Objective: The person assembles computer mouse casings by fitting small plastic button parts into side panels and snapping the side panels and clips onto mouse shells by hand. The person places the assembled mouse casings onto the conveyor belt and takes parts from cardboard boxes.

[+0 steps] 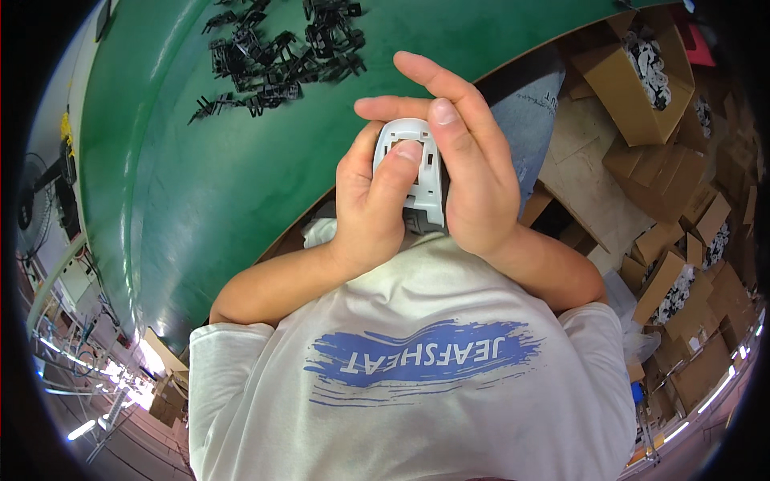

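Note:
A white, rounded plastic housing (434,180) with several slots and a dark grey lower end is upright between my hands, in front of my chest. My left hand (365,188) wraps round its left side, the thumb pressed onto the slotted face. Along the opposite side lies my right hand (479,172), its palm against the edge and its thumb over the top corner. Two right-hand fingers reach leftward past the housing's top end. The back of the housing and the other fingertips are hidden.
A green-topped table (241,176) curves ahead and to the left. Several black plastic parts (277,60) lie heaped on its far side. To the right, open cardboard boxes (597,76) hold white and black parts. A fan (34,192) stands at the far left.

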The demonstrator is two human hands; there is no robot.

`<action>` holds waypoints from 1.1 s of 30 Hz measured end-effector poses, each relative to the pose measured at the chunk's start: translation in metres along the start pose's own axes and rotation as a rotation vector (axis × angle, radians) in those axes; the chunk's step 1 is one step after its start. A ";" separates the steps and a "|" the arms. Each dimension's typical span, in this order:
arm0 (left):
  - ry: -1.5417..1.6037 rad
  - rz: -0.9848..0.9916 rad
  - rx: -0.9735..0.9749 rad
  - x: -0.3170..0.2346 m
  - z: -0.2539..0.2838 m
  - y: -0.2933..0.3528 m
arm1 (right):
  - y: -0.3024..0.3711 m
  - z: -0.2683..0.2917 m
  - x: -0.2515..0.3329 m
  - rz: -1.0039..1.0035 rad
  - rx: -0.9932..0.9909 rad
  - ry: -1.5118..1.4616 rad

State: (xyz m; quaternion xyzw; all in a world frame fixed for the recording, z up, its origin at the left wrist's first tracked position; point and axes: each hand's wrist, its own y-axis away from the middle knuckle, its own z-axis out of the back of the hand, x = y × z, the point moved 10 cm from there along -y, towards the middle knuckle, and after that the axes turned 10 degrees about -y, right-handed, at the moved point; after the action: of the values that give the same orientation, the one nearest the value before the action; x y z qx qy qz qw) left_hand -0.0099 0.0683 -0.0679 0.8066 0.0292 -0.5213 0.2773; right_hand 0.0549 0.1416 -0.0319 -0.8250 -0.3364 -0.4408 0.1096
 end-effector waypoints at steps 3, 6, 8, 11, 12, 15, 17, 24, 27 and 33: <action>-0.025 0.035 0.042 -0.002 -0.001 0.000 | 0.001 -0.004 0.004 -0.061 -0.028 -0.203; -0.007 0.083 0.080 -0.006 -0.004 0.006 | 0.004 -0.002 0.003 -0.134 0.006 -0.246; 0.097 0.125 0.127 -0.008 -0.011 0.012 | 0.006 -0.013 -0.003 -0.282 0.021 -0.823; 0.076 0.133 0.073 0.000 -0.008 0.011 | 0.001 -0.003 -0.005 -0.196 0.002 -0.429; 0.041 0.130 0.058 0.003 -0.007 0.009 | -0.001 0.003 -0.003 -0.126 0.005 -0.215; -0.082 0.022 0.043 -0.006 -0.006 0.007 | 0.001 0.012 -0.003 0.041 -0.042 -0.011; -0.209 -0.096 0.072 -0.013 -0.005 0.010 | 0.003 0.015 0.001 0.177 -0.010 0.097; -0.397 -0.185 0.121 -0.027 -0.005 0.010 | 0.007 0.008 0.010 0.185 0.023 -0.011; -0.332 -0.289 0.209 -0.038 -0.016 0.009 | 0.000 0.007 -0.004 -0.068 0.062 -0.301; -0.384 -0.351 0.230 -0.048 -0.016 0.010 | -0.002 0.005 -0.008 -0.075 0.084 -0.275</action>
State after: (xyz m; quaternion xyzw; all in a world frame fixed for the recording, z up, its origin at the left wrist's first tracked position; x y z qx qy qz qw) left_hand -0.0150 0.0792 -0.0177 0.7018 0.0560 -0.7045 0.0897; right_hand 0.0536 0.1418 -0.0410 -0.8591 -0.3968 -0.3132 0.0803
